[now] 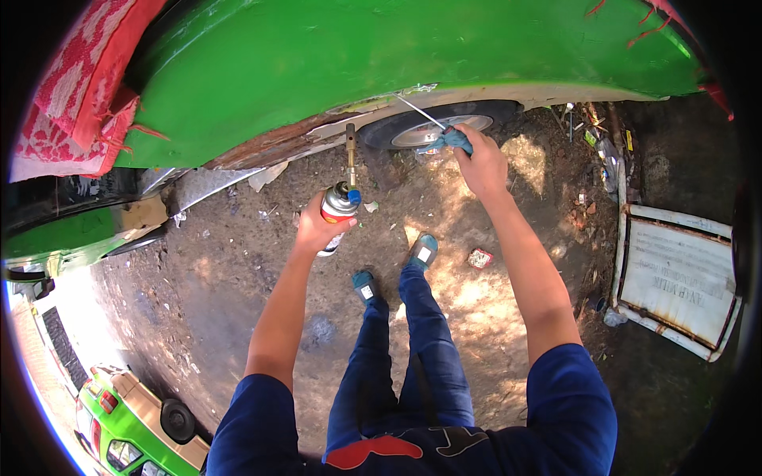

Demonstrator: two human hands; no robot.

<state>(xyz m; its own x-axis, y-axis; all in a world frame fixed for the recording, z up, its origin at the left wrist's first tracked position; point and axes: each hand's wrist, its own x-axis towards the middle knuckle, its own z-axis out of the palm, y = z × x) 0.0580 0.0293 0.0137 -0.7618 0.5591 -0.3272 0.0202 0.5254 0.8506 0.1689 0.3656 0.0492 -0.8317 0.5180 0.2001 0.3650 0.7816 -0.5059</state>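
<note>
My left hand (316,224) is closed round a gas torch (340,208), a canister with a red and white label, a blue knob and a brass nozzle. The nozzle points away from me, its end just below the vehicle's edge; no flame can be made out. In my right hand (486,165) is a screwdriver (422,111), its thin metal shaft coming out of a blue grip that looks like wrapped cloth. The tip touches, or nearly touches, a scraped patch on the lower edge of the green vehicle body (381,51). To the left, that edge is brown and rusty.
Beneath the body edge a wheel (421,135) shows. A red patterned cloth (75,103) hangs at far left. A rusty-framed white sign (676,270) lies at right, near litter. Between them, dirt ground holds a small red packet (479,258). Another green vehicle (135,420) stands lower left.
</note>
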